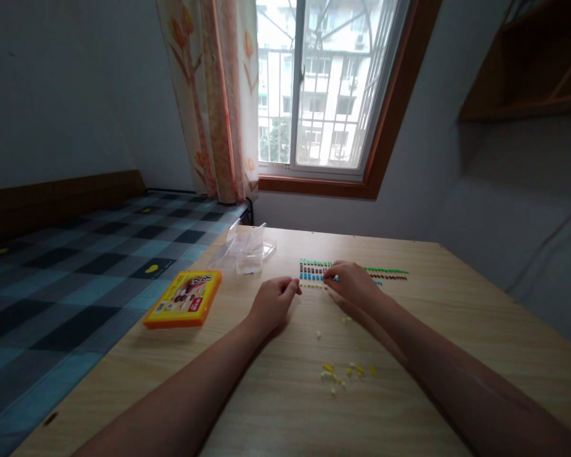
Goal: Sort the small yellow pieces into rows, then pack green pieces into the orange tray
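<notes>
Small pieces lie sorted by colour in rows on the table: a green row [385, 270] farthest off, then a brown row [394, 277], a blue row [311, 277] and a short cream row [311, 286] nearest me. At the left end of these rows rests my left hand [273, 304], fingers curled closed; whatever is in them is hidden. My right hand [349, 282] reaches over the middle of the rows, thumb and fingertips pinched together by the end of the cream row. What the pinch holds is too small to make out.
Loose yellow and cream pieces [333, 371] are scattered between my forearms. On the left stand a yellow-orange box [185, 299] and clear plastic containers [250, 251]. A bed with a checked cover [76, 273] borders the wooden table [266, 412]; a window lies beyond.
</notes>
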`<state>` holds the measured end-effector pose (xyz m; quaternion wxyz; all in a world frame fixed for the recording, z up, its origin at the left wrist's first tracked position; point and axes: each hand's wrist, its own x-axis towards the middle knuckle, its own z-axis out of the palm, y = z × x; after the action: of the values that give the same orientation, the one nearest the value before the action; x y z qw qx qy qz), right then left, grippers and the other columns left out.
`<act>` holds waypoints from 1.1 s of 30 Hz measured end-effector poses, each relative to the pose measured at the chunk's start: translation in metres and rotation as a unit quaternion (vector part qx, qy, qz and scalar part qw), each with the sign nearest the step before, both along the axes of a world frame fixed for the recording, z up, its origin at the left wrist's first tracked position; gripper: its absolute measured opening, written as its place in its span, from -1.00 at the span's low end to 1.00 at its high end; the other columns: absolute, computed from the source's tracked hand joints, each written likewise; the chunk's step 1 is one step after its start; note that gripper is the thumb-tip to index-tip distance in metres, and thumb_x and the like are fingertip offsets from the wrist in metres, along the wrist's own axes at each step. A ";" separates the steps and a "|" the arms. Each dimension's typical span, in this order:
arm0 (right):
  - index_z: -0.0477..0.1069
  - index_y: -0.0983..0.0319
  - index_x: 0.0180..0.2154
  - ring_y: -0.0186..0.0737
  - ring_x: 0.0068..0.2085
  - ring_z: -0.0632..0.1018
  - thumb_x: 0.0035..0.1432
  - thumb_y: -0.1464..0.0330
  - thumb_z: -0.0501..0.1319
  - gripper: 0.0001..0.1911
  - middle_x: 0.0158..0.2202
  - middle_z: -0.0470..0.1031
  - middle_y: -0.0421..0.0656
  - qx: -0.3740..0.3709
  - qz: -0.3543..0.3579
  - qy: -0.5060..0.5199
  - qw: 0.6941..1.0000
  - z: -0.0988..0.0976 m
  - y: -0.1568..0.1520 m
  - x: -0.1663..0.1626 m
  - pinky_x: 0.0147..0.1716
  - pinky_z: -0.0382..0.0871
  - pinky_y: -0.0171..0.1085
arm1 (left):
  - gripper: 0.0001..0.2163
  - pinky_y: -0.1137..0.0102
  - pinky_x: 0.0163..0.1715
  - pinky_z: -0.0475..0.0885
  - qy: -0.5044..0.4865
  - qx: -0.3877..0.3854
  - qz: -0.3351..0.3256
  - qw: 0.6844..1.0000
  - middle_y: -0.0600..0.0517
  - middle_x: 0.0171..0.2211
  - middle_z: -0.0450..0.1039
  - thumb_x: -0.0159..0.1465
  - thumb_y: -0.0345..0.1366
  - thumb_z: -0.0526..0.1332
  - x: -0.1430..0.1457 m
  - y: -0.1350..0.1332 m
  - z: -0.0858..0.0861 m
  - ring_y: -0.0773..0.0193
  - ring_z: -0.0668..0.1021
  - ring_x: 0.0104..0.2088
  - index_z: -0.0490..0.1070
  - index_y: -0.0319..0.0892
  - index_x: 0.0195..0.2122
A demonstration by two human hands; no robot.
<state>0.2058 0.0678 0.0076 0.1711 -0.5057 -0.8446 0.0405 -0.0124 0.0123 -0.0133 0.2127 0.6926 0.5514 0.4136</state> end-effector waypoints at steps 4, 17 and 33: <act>0.67 0.15 -0.27 -0.21 -0.27 0.61 0.17 0.35 0.27 -0.83 -0.28 0.67 -0.14 -0.022 -0.009 -0.012 1.000 0.002 0.001 0.006 -0.27 0.35 -0.34 | -0.57 0.38 -0.41 0.20 -0.002 0.001 -0.003 1.000 0.09 -0.63 0.33 0.28 -0.04 0.04 0.000 -0.001 0.001 0.26 0.39 -0.52 0.57 -0.20 -0.48; 0.68 0.14 -0.26 -0.16 -0.24 0.63 0.19 0.31 0.24 -0.79 -0.27 0.69 -0.14 -0.038 -0.014 -0.035 0.999 -0.002 -0.003 0.004 -0.28 0.36 -0.30 | -0.58 0.38 -0.41 0.20 0.004 0.003 -0.003 1.000 0.09 -0.63 0.35 0.29 -0.05 0.04 0.000 -0.001 0.002 0.26 0.41 -0.51 0.58 -0.19 -0.47; 0.67 0.13 -0.22 -0.14 -0.21 0.63 0.21 0.29 0.26 -0.79 -0.23 0.69 -0.13 -0.026 -0.020 -0.035 0.999 -0.003 -0.005 0.004 -0.25 0.37 -0.29 | -0.58 0.38 -0.41 0.19 0.002 -0.003 -0.004 1.000 0.08 -0.63 0.35 0.29 -0.05 0.04 0.001 -0.001 0.002 0.25 0.41 -0.51 0.57 -0.20 -0.47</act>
<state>0.2094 0.0629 0.0043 0.1291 -0.5274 -0.8387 0.0409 -0.0118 0.0115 -0.0110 0.2156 0.6947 0.5503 0.4099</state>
